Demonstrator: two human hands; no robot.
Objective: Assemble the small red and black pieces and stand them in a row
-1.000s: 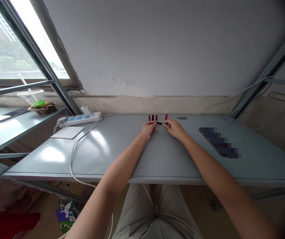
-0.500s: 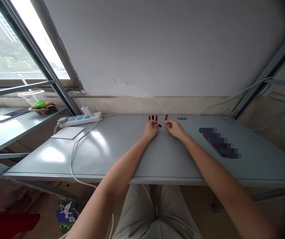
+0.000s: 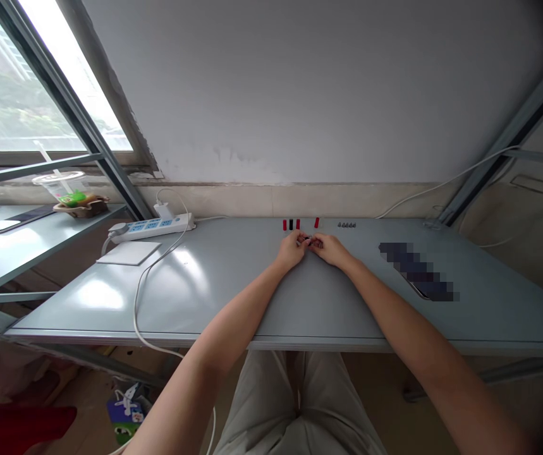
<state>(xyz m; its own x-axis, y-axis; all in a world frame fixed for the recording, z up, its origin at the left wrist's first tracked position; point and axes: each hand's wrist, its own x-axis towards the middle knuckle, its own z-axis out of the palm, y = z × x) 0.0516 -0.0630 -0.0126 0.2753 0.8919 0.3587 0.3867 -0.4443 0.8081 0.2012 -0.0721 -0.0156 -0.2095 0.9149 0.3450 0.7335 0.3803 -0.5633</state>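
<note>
My left hand (image 3: pixel 291 249) and my right hand (image 3: pixel 329 249) meet fingertip to fingertip over the far middle of the grey table (image 3: pixel 233 284). Both pinch a small black piece (image 3: pixel 307 239) between them, mostly hidden by the fingers. Just beyond the hands stand three small upright caps, red (image 3: pixel 284 224), black (image 3: pixel 291 224) and red (image 3: pixel 298 224), and a lone red cap (image 3: pixel 317 222) to their right. A short row of tiny dark parts (image 3: pixel 346 225) lies farther right.
A white power strip (image 3: pixel 152 225) with a plugged charger and white cable (image 3: pixel 138 297) lies at the back left, next to a flat white pad (image 3: pixel 129 252). A blurred dark flat object (image 3: pixel 416 270) rests at the right. A side shelf holds a plastic cup (image 3: pixel 60 184).
My hands have drawn together: the gap between them closed, and the small black piece once visible between them is now enclosed by both sets of fingertips.
</note>
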